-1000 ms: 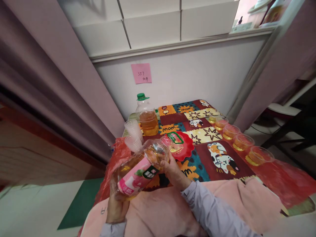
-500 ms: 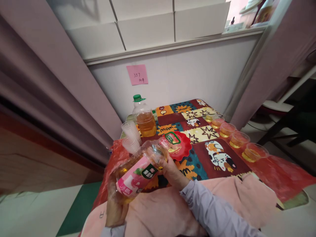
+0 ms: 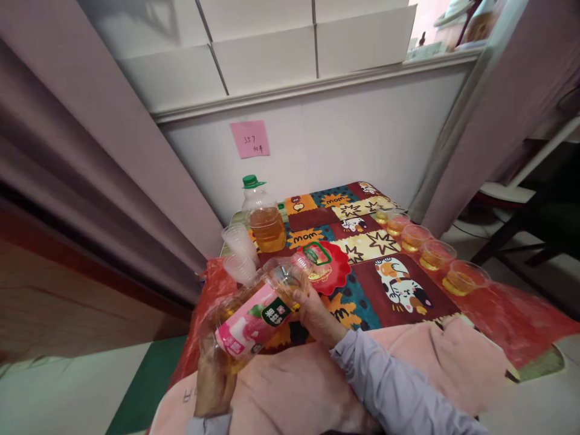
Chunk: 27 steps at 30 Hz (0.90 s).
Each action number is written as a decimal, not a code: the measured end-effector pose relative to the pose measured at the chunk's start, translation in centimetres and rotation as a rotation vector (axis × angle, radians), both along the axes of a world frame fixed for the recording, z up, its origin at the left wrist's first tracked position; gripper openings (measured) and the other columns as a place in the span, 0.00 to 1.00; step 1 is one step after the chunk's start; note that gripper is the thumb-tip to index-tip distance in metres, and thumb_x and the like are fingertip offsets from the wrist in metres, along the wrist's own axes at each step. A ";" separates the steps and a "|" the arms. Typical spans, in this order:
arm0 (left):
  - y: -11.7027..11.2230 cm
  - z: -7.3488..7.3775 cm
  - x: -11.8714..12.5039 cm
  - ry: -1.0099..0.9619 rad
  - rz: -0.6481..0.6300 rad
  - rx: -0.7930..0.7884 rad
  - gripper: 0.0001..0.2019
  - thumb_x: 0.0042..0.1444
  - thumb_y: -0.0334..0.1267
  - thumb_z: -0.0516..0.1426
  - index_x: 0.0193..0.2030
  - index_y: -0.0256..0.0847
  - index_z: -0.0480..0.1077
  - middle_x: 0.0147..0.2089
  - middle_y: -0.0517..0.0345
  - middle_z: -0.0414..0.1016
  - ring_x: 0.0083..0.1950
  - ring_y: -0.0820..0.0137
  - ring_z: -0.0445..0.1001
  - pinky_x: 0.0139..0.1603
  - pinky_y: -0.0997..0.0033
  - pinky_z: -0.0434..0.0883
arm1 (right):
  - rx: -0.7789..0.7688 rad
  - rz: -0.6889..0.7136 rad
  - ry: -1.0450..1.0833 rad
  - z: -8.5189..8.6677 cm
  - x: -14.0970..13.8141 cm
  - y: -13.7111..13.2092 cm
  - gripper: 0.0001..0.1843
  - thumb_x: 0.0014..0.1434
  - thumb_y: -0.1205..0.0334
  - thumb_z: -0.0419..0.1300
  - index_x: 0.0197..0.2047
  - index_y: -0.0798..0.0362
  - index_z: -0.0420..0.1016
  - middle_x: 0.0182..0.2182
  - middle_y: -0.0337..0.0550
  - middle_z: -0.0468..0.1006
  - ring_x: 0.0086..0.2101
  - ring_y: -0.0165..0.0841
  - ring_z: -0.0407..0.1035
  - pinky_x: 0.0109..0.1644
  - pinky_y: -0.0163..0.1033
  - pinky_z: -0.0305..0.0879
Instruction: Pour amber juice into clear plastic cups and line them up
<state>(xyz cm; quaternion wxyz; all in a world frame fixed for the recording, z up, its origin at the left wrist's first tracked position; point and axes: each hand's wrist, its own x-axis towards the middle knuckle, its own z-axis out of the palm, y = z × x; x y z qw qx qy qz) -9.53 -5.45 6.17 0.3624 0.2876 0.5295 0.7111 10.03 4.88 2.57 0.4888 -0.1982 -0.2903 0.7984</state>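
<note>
Both hands grip one tilted bottle. Left hand wraps its base, low over the lap; right hand closes around its shoulder, near the cap. Pink-labelled and part full of amber drink, it slants up toward the table edge. Beyond stand stacked cups, a red plate, a green-capped jug, and, to the right, a row of filled cups.

A single head-worn camera is looking forward and down, sitting close above the left hand and right hand, with the counter stretching beyond them toward the wall.
</note>
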 end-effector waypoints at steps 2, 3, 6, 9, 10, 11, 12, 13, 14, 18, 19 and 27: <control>0.0 -0.3 -0.2 -0.039 0.009 0.023 0.48 0.39 0.63 0.81 0.67 0.49 0.80 0.75 0.48 0.79 0.75 0.40 0.76 0.60 0.55 0.86 | 0.004 0.008 0.001 0.2 0.1 0.0 0.54 0.56 0.37 0.82 0.77 0.37 0.64 0.63 0.48 0.83 0.49 0.46 0.85 0.36 0.43 0.87; 0.0 -0.4 -0.3 -0.061 0.009 0.024 0.47 0.39 0.61 0.82 0.67 0.49 0.80 0.75 0.48 0.79 0.75 0.40 0.76 0.59 0.55 0.86 | 0.009 0.013 0.002 0.3 0.1 0.0 0.52 0.56 0.36 0.81 0.76 0.38 0.66 0.62 0.48 0.84 0.49 0.46 0.85 0.37 0.44 0.87; 0.1 -0.7 -0.5 -0.099 -0.005 0.004 0.44 0.44 0.57 0.81 0.69 0.52 0.79 0.74 0.50 0.80 0.72 0.41 0.78 0.58 0.53 0.87 | 0.018 0.019 0.010 0.5 0.2 0.0 0.50 0.57 0.36 0.81 0.75 0.39 0.67 0.59 0.47 0.85 0.49 0.46 0.84 0.38 0.44 0.87; 0.1 -0.6 -0.4 -0.098 -0.039 0.025 0.43 0.47 0.58 0.80 0.69 0.53 0.79 0.73 0.49 0.81 0.70 0.41 0.81 0.58 0.49 0.87 | 0.017 0.006 0.015 0.6 0.2 -0.1 0.51 0.58 0.37 0.80 0.76 0.38 0.67 0.60 0.47 0.85 0.51 0.47 0.84 0.38 0.45 0.87; 0.1 -0.4 -0.3 -0.086 -0.050 0.037 0.43 0.46 0.58 0.80 0.69 0.52 0.80 0.73 0.48 0.81 0.69 0.41 0.81 0.57 0.48 0.88 | 0.014 0.001 0.014 0.6 0.2 -0.1 0.50 0.57 0.37 0.80 0.76 0.39 0.67 0.60 0.48 0.85 0.52 0.48 0.83 0.38 0.45 0.87; 0.1 -0.3 -0.3 -0.072 -0.061 0.049 0.43 0.46 0.58 0.81 0.68 0.52 0.80 0.73 0.47 0.81 0.68 0.41 0.82 0.57 0.48 0.88 | 0.010 -0.001 0.011 0.6 0.2 -0.1 0.49 0.57 0.37 0.80 0.75 0.40 0.68 0.61 0.48 0.85 0.52 0.48 0.83 0.38 0.45 0.87; 0.1 -0.2 -0.2 -0.062 -0.070 0.059 0.43 0.45 0.59 0.81 0.68 0.51 0.80 0.73 0.46 0.81 0.67 0.41 0.82 0.57 0.48 0.88 | 0.006 0.001 0.009 0.6 0.2 0.0 0.49 0.57 0.37 0.80 0.74 0.40 0.69 0.61 0.49 0.84 0.52 0.48 0.83 0.37 0.45 0.87; 0.2 -0.1 -0.2 -0.057 -0.071 0.065 0.44 0.44 0.60 0.81 0.68 0.51 0.80 0.72 0.46 0.81 0.67 0.41 0.83 0.57 0.49 0.88 | 0.003 0.006 0.008 0.5 0.1 0.0 0.48 0.58 0.37 0.80 0.74 0.40 0.69 0.61 0.49 0.84 0.51 0.48 0.83 0.37 0.45 0.87; 0.2 0.0 -0.2 -0.057 -0.070 0.064 0.44 0.45 0.60 0.81 0.68 0.50 0.80 0.72 0.46 0.82 0.66 0.42 0.83 0.56 0.50 0.88 | 0.005 0.010 0.008 0.5 0.1 0.0 0.48 0.58 0.36 0.80 0.74 0.40 0.69 0.62 0.49 0.84 0.51 0.48 0.84 0.37 0.45 0.87; 0.3 0.0 -0.3 -0.080 -0.060 0.028 0.44 0.46 0.58 0.81 0.69 0.50 0.79 0.66 0.46 0.86 0.61 0.44 0.86 0.54 0.51 0.88 | 0.009 0.012 0.009 0.3 0.1 0.1 0.50 0.56 0.35 0.80 0.74 0.39 0.68 0.61 0.48 0.84 0.50 0.46 0.84 0.36 0.43 0.86; 0.3 0.0 -0.3 -0.075 -0.062 0.026 0.43 0.46 0.57 0.80 0.69 0.50 0.80 0.66 0.46 0.86 0.61 0.44 0.87 0.54 0.51 0.88 | 0.007 0.013 0.007 0.3 0.1 0.1 0.50 0.56 0.34 0.80 0.74 0.40 0.68 0.60 0.48 0.84 0.49 0.46 0.84 0.36 0.43 0.86; 0.5 0.4 -0.1 -0.061 -0.067 0.037 0.40 0.48 0.56 0.80 0.67 0.49 0.80 0.67 0.45 0.86 0.61 0.46 0.87 0.53 0.52 0.88 | -0.005 0.009 0.017 0.6 0.3 0.0 0.51 0.57 0.36 0.80 0.76 0.38 0.66 0.64 0.48 0.83 0.50 0.45 0.84 0.37 0.43 0.86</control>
